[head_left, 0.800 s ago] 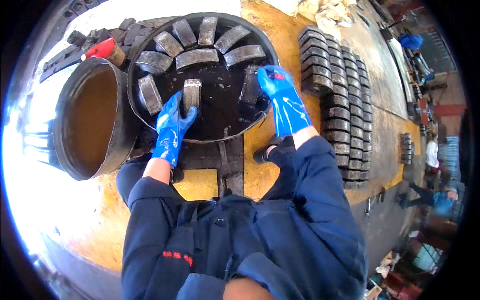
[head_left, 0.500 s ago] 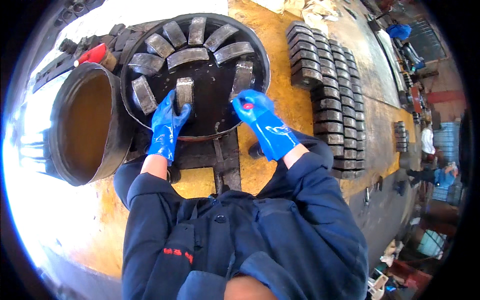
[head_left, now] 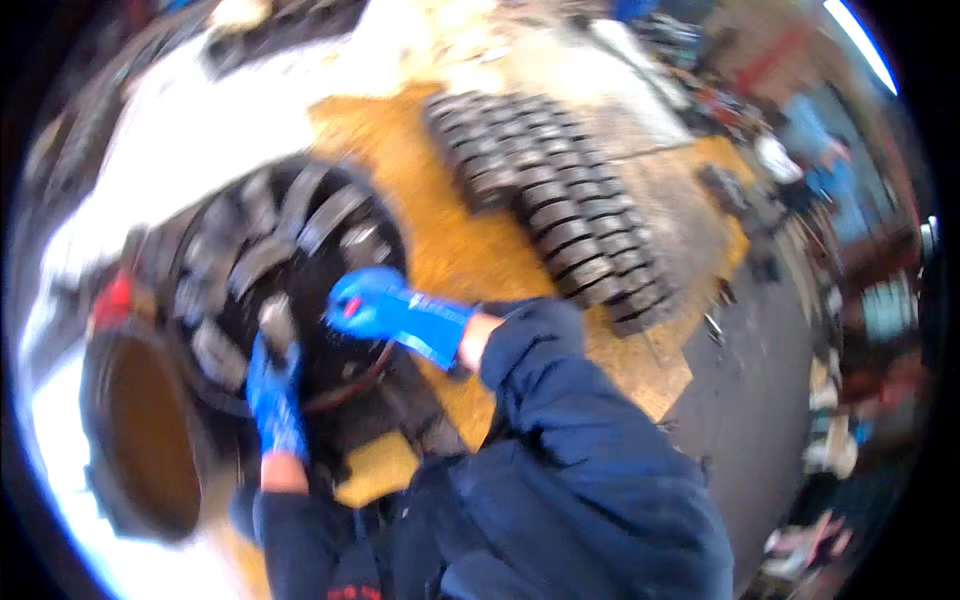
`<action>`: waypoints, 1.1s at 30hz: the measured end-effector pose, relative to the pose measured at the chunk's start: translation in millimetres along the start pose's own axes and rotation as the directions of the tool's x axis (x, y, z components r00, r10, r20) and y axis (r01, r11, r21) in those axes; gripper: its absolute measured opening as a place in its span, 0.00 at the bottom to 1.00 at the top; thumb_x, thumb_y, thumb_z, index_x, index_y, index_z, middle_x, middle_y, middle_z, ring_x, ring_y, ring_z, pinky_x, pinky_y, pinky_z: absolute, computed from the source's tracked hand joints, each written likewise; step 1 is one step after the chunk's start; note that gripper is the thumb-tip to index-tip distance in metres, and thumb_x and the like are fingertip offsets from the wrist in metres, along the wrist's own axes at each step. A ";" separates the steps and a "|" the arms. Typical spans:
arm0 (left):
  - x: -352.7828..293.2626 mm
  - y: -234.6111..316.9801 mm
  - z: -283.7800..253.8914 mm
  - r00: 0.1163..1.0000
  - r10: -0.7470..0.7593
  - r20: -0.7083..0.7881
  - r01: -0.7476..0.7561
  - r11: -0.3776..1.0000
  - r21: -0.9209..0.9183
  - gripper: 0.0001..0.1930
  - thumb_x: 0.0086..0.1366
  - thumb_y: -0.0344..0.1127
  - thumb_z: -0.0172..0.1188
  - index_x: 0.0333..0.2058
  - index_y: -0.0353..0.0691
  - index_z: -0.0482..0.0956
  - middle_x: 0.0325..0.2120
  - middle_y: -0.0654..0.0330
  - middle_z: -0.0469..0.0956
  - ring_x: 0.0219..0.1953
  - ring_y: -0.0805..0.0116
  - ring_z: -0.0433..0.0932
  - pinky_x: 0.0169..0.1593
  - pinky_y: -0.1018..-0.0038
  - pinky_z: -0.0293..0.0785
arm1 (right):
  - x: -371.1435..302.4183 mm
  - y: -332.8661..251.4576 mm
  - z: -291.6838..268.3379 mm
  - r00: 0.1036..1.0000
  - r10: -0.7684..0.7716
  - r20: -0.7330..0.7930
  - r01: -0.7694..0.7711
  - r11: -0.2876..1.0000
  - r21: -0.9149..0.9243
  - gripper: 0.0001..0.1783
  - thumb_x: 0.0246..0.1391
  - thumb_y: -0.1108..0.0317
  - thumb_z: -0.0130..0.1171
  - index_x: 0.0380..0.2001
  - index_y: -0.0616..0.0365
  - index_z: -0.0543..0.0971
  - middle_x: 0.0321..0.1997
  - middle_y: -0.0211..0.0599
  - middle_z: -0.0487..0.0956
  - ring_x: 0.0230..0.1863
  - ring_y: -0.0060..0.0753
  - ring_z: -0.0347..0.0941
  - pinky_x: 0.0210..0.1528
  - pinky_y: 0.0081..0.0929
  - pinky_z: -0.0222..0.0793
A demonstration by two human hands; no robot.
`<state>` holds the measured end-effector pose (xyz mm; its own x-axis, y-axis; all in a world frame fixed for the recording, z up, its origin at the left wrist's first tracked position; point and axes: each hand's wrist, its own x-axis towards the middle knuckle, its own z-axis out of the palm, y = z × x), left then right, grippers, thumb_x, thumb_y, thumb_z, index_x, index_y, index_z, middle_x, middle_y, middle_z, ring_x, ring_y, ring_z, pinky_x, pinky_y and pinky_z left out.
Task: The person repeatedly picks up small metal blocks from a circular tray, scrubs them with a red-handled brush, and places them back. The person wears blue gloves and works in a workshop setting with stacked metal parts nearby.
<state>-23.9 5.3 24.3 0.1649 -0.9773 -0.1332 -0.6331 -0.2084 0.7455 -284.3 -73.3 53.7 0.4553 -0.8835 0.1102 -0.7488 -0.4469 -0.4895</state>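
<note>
In a blue glove, my left hand [head_left: 274, 395] is closed round the lower end of a curved metal block [head_left: 277, 322], over the near part of a round black pan [head_left: 392, 215]. My right hand [head_left: 372, 306], gloved in the same blue, is curled at the pan's right side. A small red spot shows at its fingers; blur hides what they hold, if anything. Just beyond that hand lies another curved block [head_left: 364, 246]. Several more blocks, such as one curved block [head_left: 218, 355] at the left, are arranged inside the pan.
Left of the pan stands a wide dark drum [head_left: 187, 440] with a brown inside. A red object [head_left: 112, 300] sits behind it. Long rows of stacked dark blocks [head_left: 560, 215] occupy the yellowish floor [head_left: 420, 150] to the right. Farther right, a person in blue [head_left: 830, 180] is blurred.
The view has swung and blurred, so the pan, drum and block rows appear farther left, with the pan and drum lower. Both hands keep about the same places over the pan.
</note>
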 end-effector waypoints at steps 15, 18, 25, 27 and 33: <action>9.4 -43.1 2.5 0.982 0.152 -0.114 -0.122 0.966 0.229 0.37 0.69 0.49 0.63 0.72 0.37 0.66 0.62 0.34 0.76 0.64 0.39 0.77 0.67 0.55 0.72 | 45.3 100.4 -30.3 0.946 -0.011 -0.324 0.093 0.967 0.238 0.14 0.52 0.50 0.70 0.28 0.48 0.87 0.31 0.45 0.85 0.37 0.60 0.82 0.38 0.50 0.78; 0.0 -5.6 10.4 0.994 0.030 -0.104 -0.015 0.990 0.141 0.36 0.70 0.45 0.66 0.70 0.34 0.68 0.62 0.37 0.77 0.65 0.45 0.77 0.69 0.59 0.71 | 70.6 126.7 -26.2 0.921 0.104 -0.376 0.018 0.951 0.309 0.16 0.50 0.52 0.75 0.28 0.53 0.86 0.29 0.48 0.85 0.34 0.51 0.84 0.40 0.45 0.79; 8.6 0.6 3.6 0.997 0.033 -0.064 -0.015 0.965 0.262 0.41 0.67 0.59 0.65 0.69 0.35 0.70 0.61 0.39 0.78 0.63 0.42 0.77 0.66 0.59 0.73 | 81.3 121.3 -37.0 0.909 0.410 -0.073 -0.397 0.906 0.149 0.20 0.61 0.51 0.67 0.41 0.57 0.88 0.36 0.40 0.88 0.38 0.33 0.84 0.47 0.36 0.78; 11.4 -34.2 -14.1 0.992 0.071 -0.105 -0.039 0.959 0.281 0.41 0.66 0.59 0.64 0.69 0.37 0.70 0.60 0.39 0.79 0.62 0.42 0.78 0.65 0.57 0.74 | 87.5 80.6 -25.8 0.918 0.389 -0.076 -0.366 0.906 0.212 0.21 0.65 0.50 0.64 0.45 0.58 0.88 0.38 0.38 0.89 0.39 0.30 0.84 0.48 0.34 0.78; 4.1 -31.3 -9.8 0.995 0.059 -0.076 -0.040 0.972 0.232 0.42 0.65 0.59 0.64 0.70 0.37 0.68 0.62 0.40 0.77 0.63 0.43 0.77 0.67 0.57 0.72 | 2.9 44.7 -6.4 0.903 0.386 -0.188 -0.346 0.914 0.214 0.23 0.61 0.44 0.66 0.43 0.53 0.89 0.39 0.45 0.88 0.41 0.47 0.86 0.47 0.39 0.79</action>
<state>4.0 8.2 6.8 0.1838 -0.9822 -0.0388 -0.7973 -0.1720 0.5785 -319.5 -96.7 37.7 0.0315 -0.9968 0.0735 -0.7386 -0.0728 -0.6702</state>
